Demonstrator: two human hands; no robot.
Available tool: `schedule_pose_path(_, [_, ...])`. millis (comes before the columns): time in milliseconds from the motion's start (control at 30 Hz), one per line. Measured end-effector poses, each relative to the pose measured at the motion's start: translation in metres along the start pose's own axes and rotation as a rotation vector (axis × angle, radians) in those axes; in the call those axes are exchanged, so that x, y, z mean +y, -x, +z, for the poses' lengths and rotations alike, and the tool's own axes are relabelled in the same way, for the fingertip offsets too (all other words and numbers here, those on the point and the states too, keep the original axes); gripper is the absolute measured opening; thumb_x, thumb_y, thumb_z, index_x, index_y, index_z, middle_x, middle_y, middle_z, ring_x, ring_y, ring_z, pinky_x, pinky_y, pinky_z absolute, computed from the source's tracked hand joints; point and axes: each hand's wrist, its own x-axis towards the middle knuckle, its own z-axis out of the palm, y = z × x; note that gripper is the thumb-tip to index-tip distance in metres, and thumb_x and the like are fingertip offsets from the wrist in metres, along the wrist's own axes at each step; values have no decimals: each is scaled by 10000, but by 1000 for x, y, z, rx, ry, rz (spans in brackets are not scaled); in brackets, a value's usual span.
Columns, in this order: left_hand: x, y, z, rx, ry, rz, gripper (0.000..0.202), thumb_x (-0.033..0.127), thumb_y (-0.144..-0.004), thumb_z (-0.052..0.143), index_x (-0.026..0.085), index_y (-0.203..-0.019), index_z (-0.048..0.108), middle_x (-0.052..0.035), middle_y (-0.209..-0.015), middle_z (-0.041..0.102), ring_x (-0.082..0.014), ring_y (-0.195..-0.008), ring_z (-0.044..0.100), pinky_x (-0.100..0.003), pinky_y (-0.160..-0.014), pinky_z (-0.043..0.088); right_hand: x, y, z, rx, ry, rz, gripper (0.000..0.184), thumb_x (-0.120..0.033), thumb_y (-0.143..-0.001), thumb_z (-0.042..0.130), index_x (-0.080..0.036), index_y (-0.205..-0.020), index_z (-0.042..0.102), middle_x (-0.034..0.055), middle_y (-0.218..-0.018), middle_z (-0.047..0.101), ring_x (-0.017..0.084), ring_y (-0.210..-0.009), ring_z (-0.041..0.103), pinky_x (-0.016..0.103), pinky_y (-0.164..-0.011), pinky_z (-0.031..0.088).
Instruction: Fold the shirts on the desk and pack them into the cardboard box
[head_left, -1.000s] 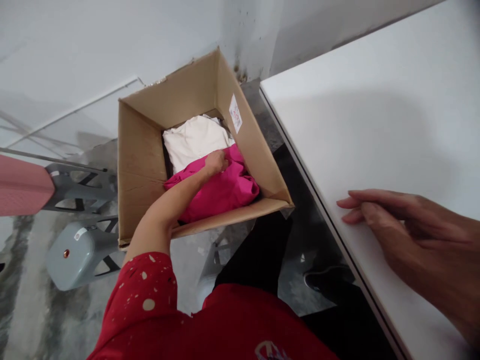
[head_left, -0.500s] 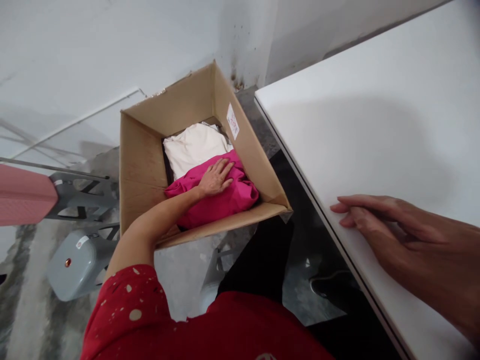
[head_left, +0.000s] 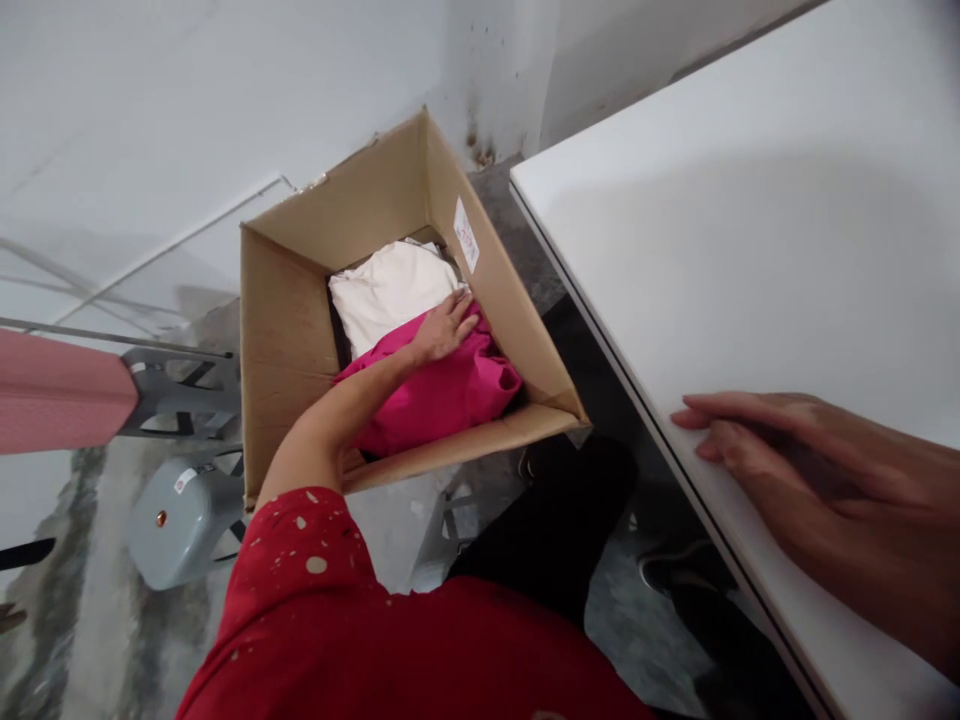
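My left hand point(head_left: 445, 328) lies with its fingers stretched on a bundle of bright pink cloth point(head_left: 435, 400) inside a deep cardboard box point(head_left: 285, 330). Beside the pink cloth, toward the box's far side, is folded white cloth point(head_left: 394, 290). My fingertips reach to where the two cloths meet. My right hand point(head_left: 795, 470) is over the edge of the white table point(head_left: 750, 270), holding nothing, with the thumb and fingers slightly apart. Whether it touches the tabletop I cannot tell.
Left of the box stand a grey stool point(head_left: 176, 520) and a pink-topped stool point(head_left: 64, 390) on the concrete floor. A white wall point(head_left: 187, 90) rises behind the box. A paper label point(head_left: 466, 236) is stuck on the box's inner right side.
My left hand has slid a little up and to the right across the pink cloth. The view has shifted slightly; my right hand keeps its pose.
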Motion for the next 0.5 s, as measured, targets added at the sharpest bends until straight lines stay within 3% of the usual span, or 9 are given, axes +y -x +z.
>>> schedule_pose_path(133, [-34, 14, -50, 73, -33, -125, 497, 306, -1060, 414, 118, -1480, 602, -189, -1511, 595, -264, -1293, 651, -380, -1145, 482, -5, -7, -3, 31, 19, -96, 220, -351, -1018, 551, -291, -1078, 754, -12, -952, 816, 194, -795, 791, 303, -719, 609])
schedule_pose_path(233, [-56, 42, -72, -10, -137, -205, 422, 308, -1027, 466, 123, -1307, 724, -168, -1287, 706, -275, -1121, 695, -367, -1012, 527, -6, -9, -3, 34, 14, -120, 221, -335, -1002, 557, -277, -1069, 760, -6, -948, 819, 198, -809, 795, 295, -733, 610])
schedule_pose_path(367, [-61, 79, -71, -125, -221, -196, 379, 417, -1001, 563, 156, -1204, 750, -135, -1215, 727, -251, -1057, 692, -319, -926, 513, -6, -10, -3, 27, -19, -101, 239, -363, -987, 572, -251, -1056, 771, 5, -948, 822, 196, -804, 793, 298, -746, 603])
schedule_pose_path(500, [-52, 88, -62, -196, -274, -192, 300, 342, -1004, 537, 169, -1114, 757, -127, -1171, 736, -241, -1045, 693, -309, -907, 500, -8, -10, -3, 28, -15, -73, 258, -372, -989, 562, -247, -1040, 781, 7, -953, 822, 185, -810, 788, 296, -737, 586])
